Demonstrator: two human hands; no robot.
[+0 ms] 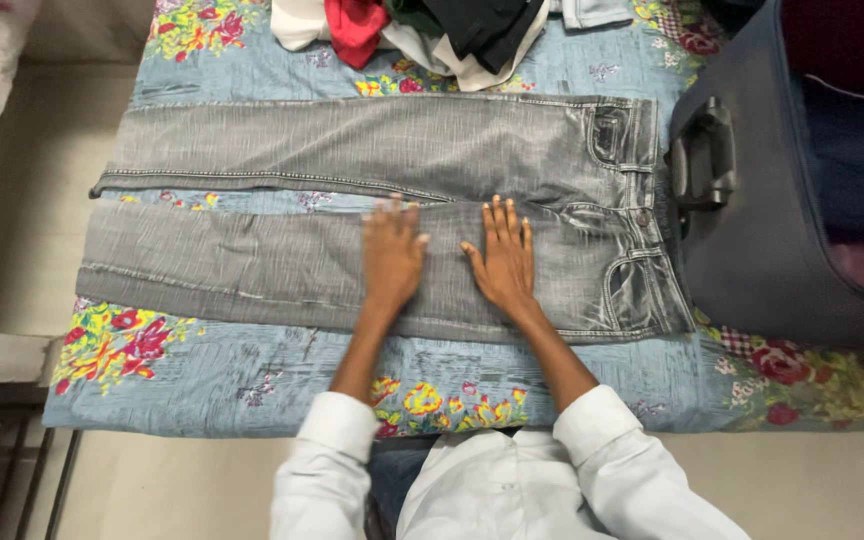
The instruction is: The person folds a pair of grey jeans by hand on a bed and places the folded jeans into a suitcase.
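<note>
1. Pressing flat: both hands lie palm-down on a pair of grey jeans (352,215), nothing gripped in either.
2. Left hand (392,255): open, fingers together and extended, slightly blurred; it rests on the near leg, around mid-thigh.
3. Right hand (502,258): open wide, fingers (500,218) spread and thumb out; it rests on the same leg just beside the left hand, closer to the waistband. Thumbs are near each other, not touching.
4. Jeans are spread sideways across a blue floral bedsheet (252,375): waistband out past the right hand, leg hems far out past the left hand. The far leg lies just beyond the fingertips, with a strip of sheet showing between the two legs on the left-hand side.
5. Dark grey suitcase (752,250) stands open beyond the waistband, its handle (707,155) just beside the jeans' top edge.
6. Pile of clothes (432,30), red, white and black, sits on the sheet well beyond the far leg.
7. White sleeves (592,430) cover both forearms to just below the wrist area.
</note>
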